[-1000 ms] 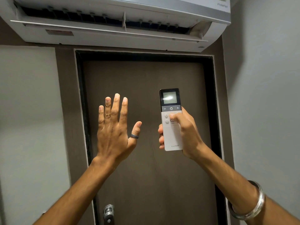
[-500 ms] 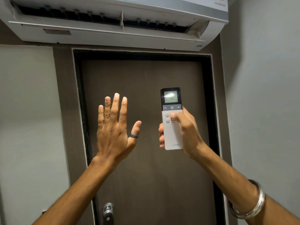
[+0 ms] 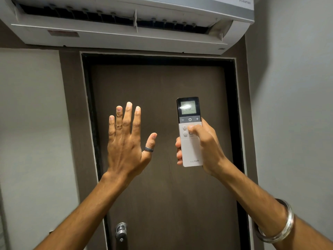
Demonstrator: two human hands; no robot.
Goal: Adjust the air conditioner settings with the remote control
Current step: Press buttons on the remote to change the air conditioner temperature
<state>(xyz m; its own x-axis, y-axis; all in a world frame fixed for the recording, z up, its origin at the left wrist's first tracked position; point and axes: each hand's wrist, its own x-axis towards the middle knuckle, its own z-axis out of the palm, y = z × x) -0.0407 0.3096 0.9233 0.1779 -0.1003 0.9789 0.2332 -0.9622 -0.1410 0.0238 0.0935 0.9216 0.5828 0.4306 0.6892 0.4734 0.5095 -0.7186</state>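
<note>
The remote control (image 3: 190, 141) is held upright in the right hand (image 3: 207, 148), thumb on its buttons; the left hand (image 3: 126, 141) is raised, splayed and empty, below the air conditioner (image 3: 117, 37).

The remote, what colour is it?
The remote is white below, black around the screen on top; the head view shows it.

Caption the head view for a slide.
Right hand thumbs remote control below air conditioner; left hand raised open.
</note>
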